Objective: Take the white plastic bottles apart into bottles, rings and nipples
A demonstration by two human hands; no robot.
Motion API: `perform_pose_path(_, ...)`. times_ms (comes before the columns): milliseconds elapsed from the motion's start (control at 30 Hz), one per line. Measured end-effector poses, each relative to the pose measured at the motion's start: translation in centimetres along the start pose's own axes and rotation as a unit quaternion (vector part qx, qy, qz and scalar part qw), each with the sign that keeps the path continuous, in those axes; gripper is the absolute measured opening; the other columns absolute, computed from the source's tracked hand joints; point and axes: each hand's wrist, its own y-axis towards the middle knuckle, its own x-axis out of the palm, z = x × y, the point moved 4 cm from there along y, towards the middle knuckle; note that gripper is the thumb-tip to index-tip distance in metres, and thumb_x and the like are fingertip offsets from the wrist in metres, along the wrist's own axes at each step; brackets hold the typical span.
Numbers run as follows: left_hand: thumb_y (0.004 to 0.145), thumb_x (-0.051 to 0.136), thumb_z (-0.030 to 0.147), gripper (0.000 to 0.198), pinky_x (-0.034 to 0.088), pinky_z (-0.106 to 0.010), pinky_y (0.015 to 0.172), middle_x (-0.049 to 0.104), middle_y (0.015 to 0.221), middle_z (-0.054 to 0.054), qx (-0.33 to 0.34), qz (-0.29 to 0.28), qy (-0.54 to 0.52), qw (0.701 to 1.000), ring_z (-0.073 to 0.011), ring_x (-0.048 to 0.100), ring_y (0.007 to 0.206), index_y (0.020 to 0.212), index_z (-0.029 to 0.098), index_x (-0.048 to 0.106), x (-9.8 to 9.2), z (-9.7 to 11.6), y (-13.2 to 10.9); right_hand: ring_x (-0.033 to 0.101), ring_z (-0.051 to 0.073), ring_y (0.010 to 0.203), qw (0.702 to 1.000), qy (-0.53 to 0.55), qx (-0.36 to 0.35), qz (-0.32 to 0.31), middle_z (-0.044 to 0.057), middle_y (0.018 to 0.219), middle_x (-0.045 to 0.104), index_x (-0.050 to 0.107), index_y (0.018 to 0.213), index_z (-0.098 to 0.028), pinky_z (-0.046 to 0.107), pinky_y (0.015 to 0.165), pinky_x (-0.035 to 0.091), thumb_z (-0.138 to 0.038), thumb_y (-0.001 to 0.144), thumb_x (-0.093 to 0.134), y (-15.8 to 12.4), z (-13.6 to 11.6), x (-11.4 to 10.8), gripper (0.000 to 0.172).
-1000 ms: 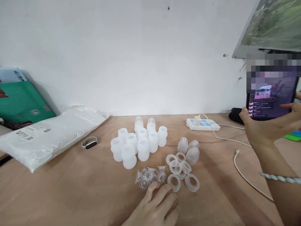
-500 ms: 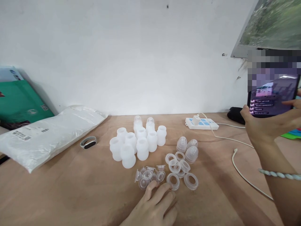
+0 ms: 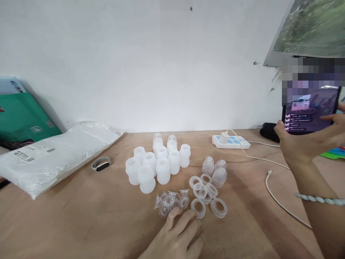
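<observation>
My left hand (image 3: 179, 232) rests on the brown tabletop (image 3: 81, 223) at the bottom centre, fingers loosely bent and slightly apart, nothing visible in them. Its fingertips lie against the near edge of a pile of clear nipple-like pieces (image 3: 169, 200) and beside a clear ring (image 3: 198, 208). Several more rings (image 3: 219, 208) lie to the right, below clear domed caps (image 3: 219, 177). Behind the pile stand several white translucent bottles (image 3: 147, 181); two at the back (image 3: 171, 144) carry clear domes. My right hand is out of view.
At the right, another person's hands (image 3: 304, 144) hold a phone (image 3: 309, 111), with a beaded bracelet on one wrist. A power strip (image 3: 230, 144), cables (image 3: 280, 208) and a black pouch (image 3: 269, 132) lie right. Left are a wristband (image 3: 102, 166), white plastic package (image 3: 61, 151) and green packet (image 3: 24, 115).
</observation>
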Motion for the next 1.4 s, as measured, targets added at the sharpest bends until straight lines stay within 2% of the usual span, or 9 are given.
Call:
perform_pose_path(100,0.094,0.059,0.018,0.011,0.033,-0.036,0.094,0.066,0.089,-0.002,0.002,0.004,-0.003,1.000,-0.0201,0.056,0.101,0.086,0.016,0.067,0.0,0.0,-0.1,0.049,0.037,0.116,1.000,-0.001,-0.017,0.007,0.018,0.126,0.049,0.035,0.108,-0.024,0.055,0.089,0.044,-0.022,0.052,0.077,0.0,-0.2,-0.1,0.070)
perform_pose_path(333,0.096,0.056,0.018,0.015,0.033,-0.036,0.093,0.067,0.088,-0.002,-0.005,0.008,-0.010,1.000,-0.0207,0.056,0.101,0.087,0.016,0.067,0.0,0.0,-0.1,0.048,0.039,0.119,0.997,0.002,0.066,-0.034,0.018,0.127,0.048,0.033,0.100,-0.026,0.058,0.094,0.039,-0.023,0.053,0.076,0.4,-0.5,-0.2,0.064)
perform_pose_path(633,0.093,0.062,0.019,0.008,0.032,-0.037,0.094,0.064,0.089,-0.001,0.002,0.000,-0.002,1.000,-0.0203,0.055,0.101,0.087,0.016,0.066,0.2,0.0,-0.3,0.048,0.039,0.120,0.996,-0.007,0.083,-0.043,0.017,0.126,0.048,0.033,0.099,-0.026,0.057,0.094,0.041,-0.021,0.054,0.075,0.3,-0.4,-0.4,0.062)
perform_pose_path(900,0.094,0.059,0.017,0.011,0.032,-0.037,0.094,0.066,0.089,-0.002,0.000,0.010,-0.010,1.000,-0.0209,0.056,0.101,0.086,0.015,0.067,0.0,0.0,-0.2,0.051,0.038,0.117,0.999,-0.005,0.045,-0.011,0.017,0.124,0.051,0.035,0.098,-0.026,0.056,0.093,0.043,-0.026,0.050,0.079,-0.3,0.2,-0.3,0.066)
perform_pose_path(1067,0.094,0.060,0.018,0.011,0.032,-0.037,0.094,0.066,0.090,-0.002,-0.001,-0.004,-0.012,1.000,-0.0210,0.055,0.103,0.086,0.015,0.067,0.0,0.0,-0.2,0.054,0.037,0.111,0.989,0.014,0.141,-0.050,0.017,0.120,0.053,0.035,0.099,-0.025,0.054,0.091,0.044,-0.028,0.043,0.082,-1.5,1.4,0.0,0.073)
perform_pose_path(1167,0.094,0.061,0.021,0.010,0.032,-0.037,0.094,0.065,0.089,-0.002,0.001,-0.006,-0.002,1.000,-0.0205,0.056,0.101,0.088,0.016,0.067,0.1,0.1,-0.3,0.059,0.032,0.100,0.934,0.115,0.319,-0.115,0.010,0.112,0.054,0.032,0.097,-0.028,0.051,0.089,0.046,-0.030,0.035,0.082,-3.5,3.4,0.4,0.079)
perform_pose_path(1233,0.094,0.062,0.022,0.010,0.033,-0.037,0.095,0.065,0.089,-0.002,0.002,-0.006,0.001,1.000,-0.0205,0.056,0.102,0.087,0.016,0.067,0.2,0.1,-0.4,0.062,0.029,0.094,0.846,0.239,0.438,-0.190,0.005,0.103,0.058,0.031,0.094,-0.029,0.050,0.087,0.048,-0.033,0.034,0.081,-5.4,4.4,0.8,0.078)
perform_pose_path(1333,0.094,0.061,0.021,0.011,0.033,-0.036,0.095,0.065,0.088,-0.002,0.003,0.006,-0.003,1.000,-0.0200,0.056,0.101,0.085,0.016,0.067,0.2,0.0,-0.4,0.067,0.029,0.079,0.738,0.328,0.495,-0.320,0.004,0.087,0.066,0.037,0.088,-0.029,0.050,0.079,0.051,-0.038,0.039,0.081,-7.9,4.8,0.3,0.066)
perform_pose_path(1400,0.095,0.060,0.020,0.013,0.033,-0.036,0.095,0.065,0.088,-0.001,0.004,0.008,-0.004,1.000,-0.0196,0.056,0.100,0.084,0.017,0.067,0.3,0.0,-0.4,0.069,0.032,0.079,0.670,0.371,0.498,-0.406,0.006,0.088,0.070,0.042,0.088,-0.030,0.051,0.082,0.051,-0.041,0.041,0.084,-9.1,4.2,-0.6,0.064)
